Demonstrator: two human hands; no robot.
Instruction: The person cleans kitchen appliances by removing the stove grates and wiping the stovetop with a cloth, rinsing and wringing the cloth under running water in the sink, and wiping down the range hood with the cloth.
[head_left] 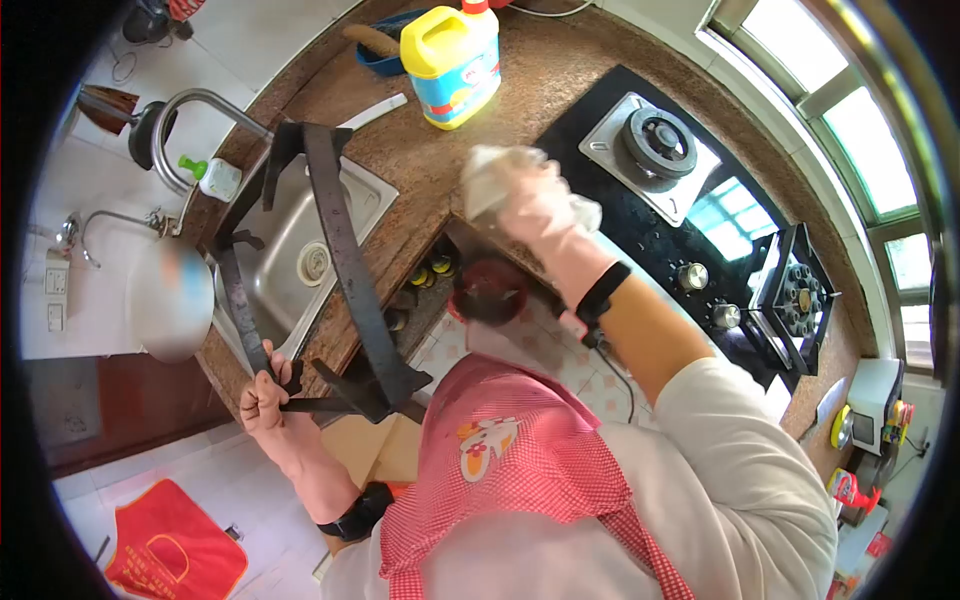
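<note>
My left hand [265, 405] is closed around a lower bar of a black square pan support [345, 240], which is tilted up over the sink [385, 200]. Dull patches mark its flat bars. Off to the right, my right hand [535, 200] is smeared by motion, with its fingers around a crumpled whitish cloth [488, 178]. Cloth and hand are over the counter's front edge, beside the black gas hob [570, 140]. Whether the cloth touches the counter is unclear. The hob's far burner [660, 145] has no pan support on it.
A yellow jug [435, 95] stands on the brown counter [530, 45], near a blue bowl [375, 60]. Over the sink arches a tap [190, 97], with a soap bottle [220, 180] beside it. Another pan support [785, 335] sits on the near burner. Below the counter is a dark red bucket [488, 290].
</note>
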